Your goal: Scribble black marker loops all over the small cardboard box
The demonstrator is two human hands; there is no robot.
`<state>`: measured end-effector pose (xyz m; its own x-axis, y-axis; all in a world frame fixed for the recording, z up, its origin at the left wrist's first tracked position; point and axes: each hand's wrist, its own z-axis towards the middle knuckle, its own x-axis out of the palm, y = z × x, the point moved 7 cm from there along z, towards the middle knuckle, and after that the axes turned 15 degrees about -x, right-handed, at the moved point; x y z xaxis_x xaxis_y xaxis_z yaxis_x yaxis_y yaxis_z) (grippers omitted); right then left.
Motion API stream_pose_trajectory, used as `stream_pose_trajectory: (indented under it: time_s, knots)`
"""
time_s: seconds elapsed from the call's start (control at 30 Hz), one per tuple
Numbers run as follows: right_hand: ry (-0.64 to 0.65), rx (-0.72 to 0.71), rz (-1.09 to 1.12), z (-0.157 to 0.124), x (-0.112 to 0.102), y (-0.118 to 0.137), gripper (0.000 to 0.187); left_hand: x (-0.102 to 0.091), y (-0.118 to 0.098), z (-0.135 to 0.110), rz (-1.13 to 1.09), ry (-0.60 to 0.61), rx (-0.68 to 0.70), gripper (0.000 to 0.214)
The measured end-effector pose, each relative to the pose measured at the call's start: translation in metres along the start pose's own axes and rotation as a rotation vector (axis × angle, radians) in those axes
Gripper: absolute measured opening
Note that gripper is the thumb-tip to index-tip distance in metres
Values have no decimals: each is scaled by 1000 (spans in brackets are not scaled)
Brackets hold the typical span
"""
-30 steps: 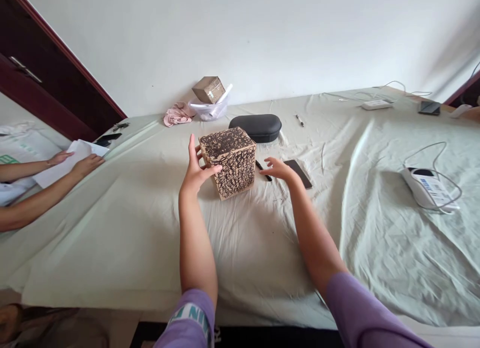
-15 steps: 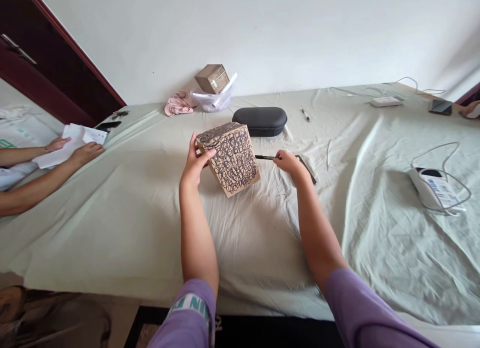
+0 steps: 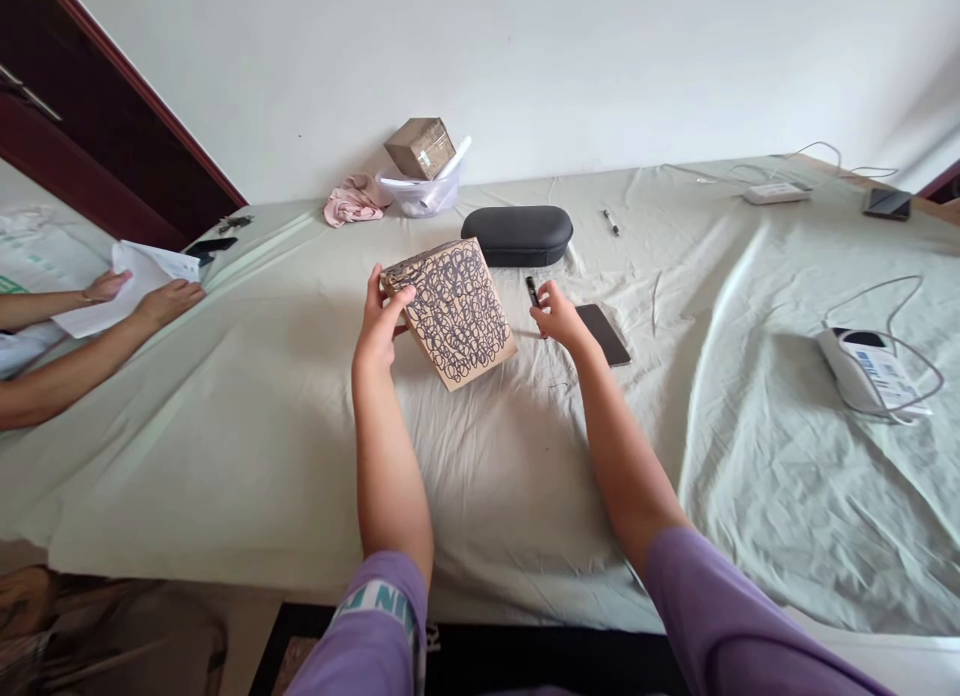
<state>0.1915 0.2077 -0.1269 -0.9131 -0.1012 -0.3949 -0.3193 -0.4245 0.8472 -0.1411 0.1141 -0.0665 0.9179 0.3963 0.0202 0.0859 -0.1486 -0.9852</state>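
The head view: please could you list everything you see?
scribbled cardboard box: one, brown-black, in left hand
hard case: one, black, behind box
pens: two, black, one on sheet, one in right hand
tablet: one, black, right of box
plastic tub: one, clear, far edge
small carton: one, brown, atop tub
cloth: one, pink, beside tub
corded device: one, white, right
phones: two, black, far left and right
paper: one, white, in co-worker's hands
left hand: one, gripping box
right hand: one, pinching pen

Getting bright, soft indoor light, faint shadows on the pale green sheet, no glare; sharp, though edges bend wide-angle.
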Motion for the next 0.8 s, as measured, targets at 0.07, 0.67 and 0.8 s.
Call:
stream_pose_trajectory:
  time_s: [0.07, 0.67, 0.8]
  knots:
    - [15, 27, -3, -2, 3, -4, 29, 1, -1, 0, 0, 6, 2, 111]
    - [-94, 231, 199, -6, -14, 12, 27, 2, 1, 1, 1, 51, 24, 103]
    - [-42, 265, 151, -7, -19, 16, 28, 3, 1, 2, 9, 44, 20, 104]
